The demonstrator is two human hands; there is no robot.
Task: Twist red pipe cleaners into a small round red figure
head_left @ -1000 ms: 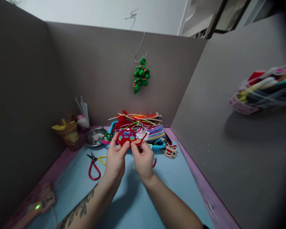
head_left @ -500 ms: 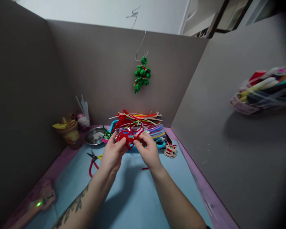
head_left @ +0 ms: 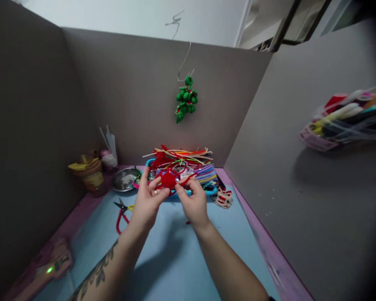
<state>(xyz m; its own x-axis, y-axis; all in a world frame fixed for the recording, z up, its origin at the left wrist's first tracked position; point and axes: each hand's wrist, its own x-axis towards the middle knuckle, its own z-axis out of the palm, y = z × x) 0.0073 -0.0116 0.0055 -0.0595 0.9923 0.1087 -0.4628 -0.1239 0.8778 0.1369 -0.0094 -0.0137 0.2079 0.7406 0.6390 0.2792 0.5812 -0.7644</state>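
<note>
Both hands hold a red pipe-cleaner shape (head_left: 169,180) above the blue mat (head_left: 175,259). My left hand (head_left: 147,202) pinches its left side between thumb and fingers. My right hand (head_left: 192,202) pinches a red strand that trails off its right side. Just behind the hands lies a blue tray (head_left: 211,191) heaped with pipe cleaners (head_left: 183,161) of many colours.
Red-handled scissors (head_left: 122,215) lie on the mat left of my hands. A metal dish (head_left: 125,179), a yellow cup (head_left: 89,173) and a small knitted figure (head_left: 223,196) sit nearby. A green ornament (head_left: 185,100) hangs on the grey partition. A glue gun (head_left: 47,267) rests bottom left.
The open red wheel shape from a second ago now looks bunched into a compact red lump. Both hands have risen slightly toward the tray.
</note>
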